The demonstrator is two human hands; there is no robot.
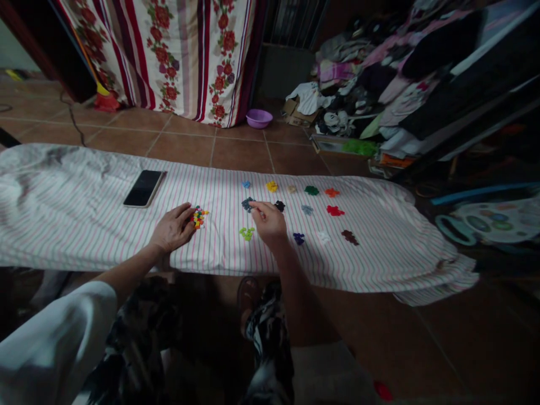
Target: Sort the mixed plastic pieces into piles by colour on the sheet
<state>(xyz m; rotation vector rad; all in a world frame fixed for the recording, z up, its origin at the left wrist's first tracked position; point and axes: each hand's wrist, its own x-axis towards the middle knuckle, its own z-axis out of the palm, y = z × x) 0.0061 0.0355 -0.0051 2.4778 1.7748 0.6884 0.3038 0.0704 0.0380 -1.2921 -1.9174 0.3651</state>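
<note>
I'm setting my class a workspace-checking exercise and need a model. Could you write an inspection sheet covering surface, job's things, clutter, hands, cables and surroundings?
Surface: white cloth with pink and green stripes, creased in places.
Job's things: small mixed-colour pile of little pieces; thirteen single-colour piles visible to its right, including a slate-grey pile and a bright red pile.
Clutter: rectangular black-screened phone lying on the cloth.
Hands: bare left hand at the mixed-colour pile; bare right hand pinched at the slate-grey pile, whether gripping a piece is unclear.
Cables: thin dark cable on the brown tiled floor, far left.
Surroundings: striped floral fabric curtain, round purple plastic basin, heaped clothes.
</note>
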